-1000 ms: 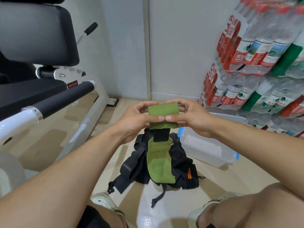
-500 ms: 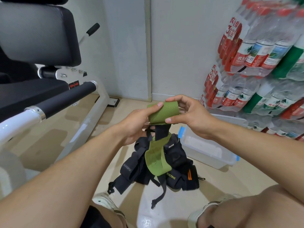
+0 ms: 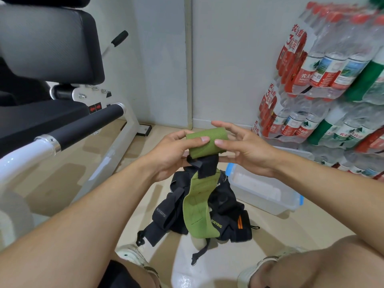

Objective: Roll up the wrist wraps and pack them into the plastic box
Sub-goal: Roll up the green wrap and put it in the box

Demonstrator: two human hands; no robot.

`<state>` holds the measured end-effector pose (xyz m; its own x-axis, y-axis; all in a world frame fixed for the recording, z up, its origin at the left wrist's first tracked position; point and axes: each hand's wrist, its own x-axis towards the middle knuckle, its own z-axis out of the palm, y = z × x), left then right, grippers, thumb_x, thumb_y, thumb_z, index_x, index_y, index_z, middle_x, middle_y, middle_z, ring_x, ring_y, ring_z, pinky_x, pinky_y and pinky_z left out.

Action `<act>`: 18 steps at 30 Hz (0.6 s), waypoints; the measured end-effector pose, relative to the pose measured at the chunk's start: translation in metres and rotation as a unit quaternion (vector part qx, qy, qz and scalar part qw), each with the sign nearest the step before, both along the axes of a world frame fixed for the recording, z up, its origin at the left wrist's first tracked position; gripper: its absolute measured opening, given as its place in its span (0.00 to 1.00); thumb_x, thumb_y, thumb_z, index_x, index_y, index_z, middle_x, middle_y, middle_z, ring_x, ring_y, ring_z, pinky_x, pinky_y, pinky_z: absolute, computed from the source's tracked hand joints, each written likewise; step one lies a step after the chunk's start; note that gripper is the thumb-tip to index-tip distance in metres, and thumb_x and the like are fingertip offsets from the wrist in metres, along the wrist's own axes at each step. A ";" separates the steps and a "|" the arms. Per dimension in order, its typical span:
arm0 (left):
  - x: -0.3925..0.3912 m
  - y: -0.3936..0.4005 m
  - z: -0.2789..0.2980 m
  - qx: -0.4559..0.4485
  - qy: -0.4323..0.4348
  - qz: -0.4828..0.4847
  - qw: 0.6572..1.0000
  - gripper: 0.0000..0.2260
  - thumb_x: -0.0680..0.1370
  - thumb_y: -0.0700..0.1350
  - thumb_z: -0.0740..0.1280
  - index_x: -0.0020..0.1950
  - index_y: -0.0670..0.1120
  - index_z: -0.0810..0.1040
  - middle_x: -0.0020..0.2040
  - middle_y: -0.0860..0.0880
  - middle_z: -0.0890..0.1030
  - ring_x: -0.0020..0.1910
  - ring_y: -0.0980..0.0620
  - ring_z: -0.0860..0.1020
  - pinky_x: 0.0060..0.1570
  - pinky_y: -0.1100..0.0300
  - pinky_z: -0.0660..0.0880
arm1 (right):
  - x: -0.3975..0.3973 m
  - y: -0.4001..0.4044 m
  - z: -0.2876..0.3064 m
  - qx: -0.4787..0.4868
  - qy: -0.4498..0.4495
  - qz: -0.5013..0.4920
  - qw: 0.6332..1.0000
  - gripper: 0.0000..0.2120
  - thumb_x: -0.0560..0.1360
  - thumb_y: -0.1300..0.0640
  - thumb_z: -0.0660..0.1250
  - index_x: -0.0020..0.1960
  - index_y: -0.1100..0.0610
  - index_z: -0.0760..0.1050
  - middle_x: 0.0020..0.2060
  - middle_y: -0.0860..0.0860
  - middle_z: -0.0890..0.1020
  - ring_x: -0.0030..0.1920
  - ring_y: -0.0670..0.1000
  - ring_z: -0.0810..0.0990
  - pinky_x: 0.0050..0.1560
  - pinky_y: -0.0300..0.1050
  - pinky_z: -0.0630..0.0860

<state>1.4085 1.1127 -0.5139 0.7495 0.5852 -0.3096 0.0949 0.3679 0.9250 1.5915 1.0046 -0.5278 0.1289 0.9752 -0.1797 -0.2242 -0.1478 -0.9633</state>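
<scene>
While the green wrist wrap (image 3: 204,143) is held mid-air at frame centre, part-rolled into a woven cylinder, its flat tail with a black hook patch hangs to 6 o'clock. Left hand (image 3: 172,151) grips the roll's left end, thumb on top, fingers curled under. Right hand (image 3: 244,146) pinches the right end with thumb, upper fingers spread loose. Below lies a pile of black wraps (image 3: 226,215) on glossy tile. Clear plastic box (image 3: 268,194), open-topped, sits at 4 o'clock just beside the pile. Bench frame (image 3: 87,129) bounds 9 o'clock; stacked water bottles (image 3: 324,80) wall off 2 o'clock.
</scene>
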 end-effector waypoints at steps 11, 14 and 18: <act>0.000 -0.003 0.001 0.072 0.008 0.028 0.997 0.16 0.73 0.41 0.77 0.58 0.41 0.78 0.49 0.43 0.84 0.48 0.44 0.81 0.56 0.47 0.78 | -0.009 -0.004 0.004 -0.051 -0.071 0.020 0.996 0.26 0.75 0.37 0.64 0.66 0.50 0.79 0.54 0.48 0.85 0.49 0.50 0.85 0.64 0.56 0.77; 0.000 -0.003 -0.001 0.082 0.012 0.022 0.996 0.13 0.72 0.40 0.77 0.54 0.43 0.78 0.45 0.46 0.84 0.45 0.44 0.79 0.49 0.49 0.75 | -0.009 -0.003 0.003 -0.061 -0.059 0.015 0.996 0.25 0.76 0.39 0.65 0.67 0.50 0.78 0.60 0.54 0.83 0.54 0.55 0.84 0.67 0.60 0.76; -0.002 0.001 -0.005 0.120 0.041 -0.001 0.992 0.10 0.72 0.43 0.77 0.48 0.47 0.77 0.33 0.53 0.79 0.34 0.51 0.77 0.39 0.60 0.74 | -0.010 -0.003 0.002 -0.065 -0.041 0.022 0.997 0.25 0.76 0.43 0.67 0.69 0.53 0.77 0.55 0.55 0.82 0.50 0.57 0.82 0.68 0.64 0.74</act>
<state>1.4069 1.1135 -0.5191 0.7292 0.6475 -0.2214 0.1735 0.1379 0.9751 1.5816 1.0015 -0.5259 0.1067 0.9492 -0.2961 -0.1355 -0.2811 -0.9501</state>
